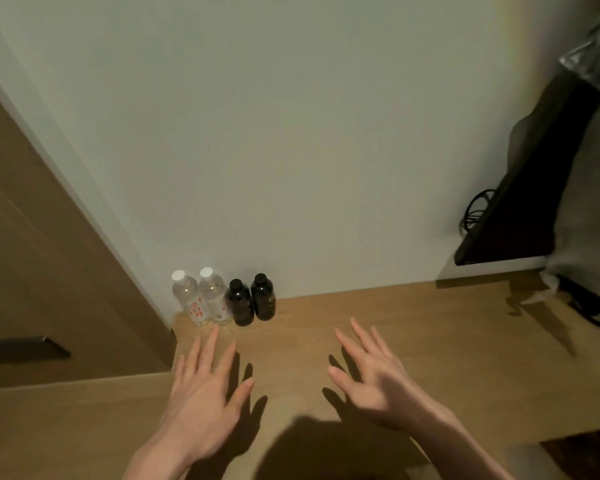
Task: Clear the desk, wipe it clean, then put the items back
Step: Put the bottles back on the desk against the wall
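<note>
**Both hands spread over the bench, four bottles lined up at the wall**

Head view, and here we are looking down at two bare hands held out over a light wooden bench (413,327). The left hand (205,389) is flat, palm down, fingers straight and slightly fanned, its grip released and holding nothing. The right hand (371,368) matches it: fingers stretched and splayed, thumb out to the side, grip released, nothing in it. Both cast dark finger shadows on the wood just beside them; whether the palms actually touch the surface, I cannot tell.

Now the containers. At the back left corner of the bench, right against the pale wall (291,133), four small bottles stand upright in a tight row. Far left, a clear plastic bottle (190,301) with a white cap and red print on its label, clear liquid inside. Touching it, a second clear bottle (215,297), white cap, same see-through contents. Next, a dark bottle (239,304) with a black cap, then another dark bottle (263,299) just beside it; their contents are too dark to make out.

The bench top is smooth with a faint wood grain. To the left, a brown wooden panel (32,237) carries a dark bar handle (21,348). At right, a flat black screen (534,181) leans, cables (475,209) looped behind it.
</note>
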Demonstrator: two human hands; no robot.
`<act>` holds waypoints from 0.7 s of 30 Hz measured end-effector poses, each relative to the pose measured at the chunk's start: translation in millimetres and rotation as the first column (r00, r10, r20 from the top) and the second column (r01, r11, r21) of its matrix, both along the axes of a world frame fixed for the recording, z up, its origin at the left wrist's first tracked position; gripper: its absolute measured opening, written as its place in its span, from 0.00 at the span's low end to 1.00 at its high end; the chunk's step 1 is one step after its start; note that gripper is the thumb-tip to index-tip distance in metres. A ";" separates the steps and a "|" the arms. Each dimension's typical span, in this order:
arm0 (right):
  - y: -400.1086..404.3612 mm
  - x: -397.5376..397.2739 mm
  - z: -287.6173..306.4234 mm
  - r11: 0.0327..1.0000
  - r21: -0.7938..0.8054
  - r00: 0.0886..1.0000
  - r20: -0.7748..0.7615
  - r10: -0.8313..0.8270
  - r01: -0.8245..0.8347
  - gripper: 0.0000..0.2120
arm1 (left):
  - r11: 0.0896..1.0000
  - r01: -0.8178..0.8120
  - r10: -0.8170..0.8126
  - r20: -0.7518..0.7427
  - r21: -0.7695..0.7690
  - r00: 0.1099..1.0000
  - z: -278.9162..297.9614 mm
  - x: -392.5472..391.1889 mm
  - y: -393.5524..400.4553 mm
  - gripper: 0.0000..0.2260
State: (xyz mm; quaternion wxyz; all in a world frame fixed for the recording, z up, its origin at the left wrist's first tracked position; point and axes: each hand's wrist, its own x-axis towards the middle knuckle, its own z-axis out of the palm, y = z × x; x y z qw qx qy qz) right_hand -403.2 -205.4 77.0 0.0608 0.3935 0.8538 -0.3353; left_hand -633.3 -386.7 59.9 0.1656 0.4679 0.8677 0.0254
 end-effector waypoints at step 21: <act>3.1 461.9 6.7 0.950 0.092 0.937 0.164 -0.310 0.298 0.35 | 0.887 0.452 -0.454 0.002 0.093 0.891 12.7 430.8 111.2 0.34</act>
